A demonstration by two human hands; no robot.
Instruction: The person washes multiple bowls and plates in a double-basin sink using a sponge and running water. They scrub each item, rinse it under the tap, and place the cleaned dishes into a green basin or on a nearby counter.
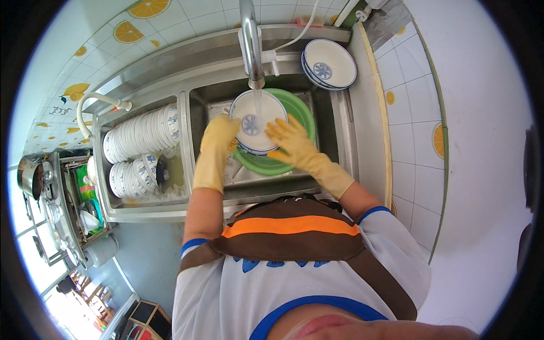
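A white ceramic bowl [260,135] with a blue rim and a blue central motif is tilted under the running faucet [253,55]. My left hand [219,131], in a yellow rubber glove, grips its left rim, with the fingertips partly hidden. Over the right side of the bowl, my right hand [293,138], gloved alike and slightly blurred, has its fingers spread; whether it presses on the inside is hard to tell. Beneath the bowl is a green plastic basin [309,127], standing in the right compartment of the steel sink [325,170].
In the left compartment [176,187], rows of white plates [136,134] and patterned bowls [134,176] stand on edge in cloudy water. Stacked bowls [335,63] sit at the sink's back right corner. A white spout [100,97] arches at the left; a tiled wall [416,102] borders the right.
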